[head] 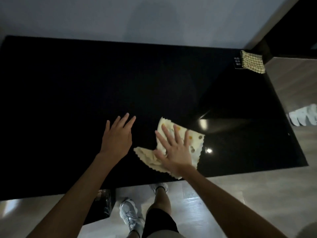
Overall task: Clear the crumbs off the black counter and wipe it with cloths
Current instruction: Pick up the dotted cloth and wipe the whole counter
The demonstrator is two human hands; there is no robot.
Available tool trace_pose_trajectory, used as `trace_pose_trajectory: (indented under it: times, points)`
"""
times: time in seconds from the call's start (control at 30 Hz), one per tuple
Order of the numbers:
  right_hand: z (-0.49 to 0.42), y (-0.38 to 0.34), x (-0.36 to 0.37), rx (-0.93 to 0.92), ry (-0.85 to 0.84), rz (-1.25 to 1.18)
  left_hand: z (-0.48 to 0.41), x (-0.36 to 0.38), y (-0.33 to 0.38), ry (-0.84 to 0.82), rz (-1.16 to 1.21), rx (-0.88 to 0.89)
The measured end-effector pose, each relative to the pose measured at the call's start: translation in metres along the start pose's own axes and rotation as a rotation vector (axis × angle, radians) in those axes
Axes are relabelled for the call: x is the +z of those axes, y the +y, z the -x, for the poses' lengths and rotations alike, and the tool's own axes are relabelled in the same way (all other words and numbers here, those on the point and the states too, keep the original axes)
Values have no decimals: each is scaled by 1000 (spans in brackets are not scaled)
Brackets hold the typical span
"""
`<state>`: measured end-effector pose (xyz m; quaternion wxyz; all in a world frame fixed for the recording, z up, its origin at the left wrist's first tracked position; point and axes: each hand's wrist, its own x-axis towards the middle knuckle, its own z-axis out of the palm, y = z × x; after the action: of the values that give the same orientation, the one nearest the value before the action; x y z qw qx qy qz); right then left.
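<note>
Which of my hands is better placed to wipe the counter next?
Right. The right hand presses flat on the spotted cloth on the black counter; the left hand is spread beside it, touching no cloth. The checked cloth lies at the far right corner.

Near cloth [197, 141] at counter [103, 74] front; far cloth [252, 61] seemingly on back-right corner.

A pale grey wall [120, 18] stands at the back, with light wood-grain floor [240, 203] below, all dimly lit.
</note>
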<state>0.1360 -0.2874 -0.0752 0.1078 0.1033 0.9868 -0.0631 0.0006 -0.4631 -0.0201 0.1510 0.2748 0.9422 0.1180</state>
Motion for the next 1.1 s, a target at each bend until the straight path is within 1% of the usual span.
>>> trace_pose_trajectory:
  times: [0.13,0.2,0.27,0.33,0.47,0.53,0.63,0.7,0.77,0.9,1.1]
  points:
    - [27,-10,7,-17,-4,-20,13,4,4,-4,-2,22]
    - [40,-1,9,-24,-14,-2,13,5,5,-31,-20,21]
    - [54,17,11,10,-18,16,11,6,6,-42,-27,22]
    - [62,43,11,119,-12,2,8,7,7,-39,-38,28]
    - [46,80,2,451,-3,-66,-14,7,11,-60,-52,10]
    - [28,81,-1,517,1,-80,-31,7,13,-67,-54,-20]
    - [-9,81,-7,488,0,-80,-59,7,13,-33,-64,-46]
    - [-43,83,-15,464,17,-93,-79,5,11,6,-70,-30]
    - [-90,87,-25,458,47,-119,-100,3,8,42,-57,-30]
    - [-201,100,-51,442,95,-143,-146,-3,-2,60,-63,-55]
    - [-340,102,-76,325,141,-135,-200,-13,-22,98,-37,-108]
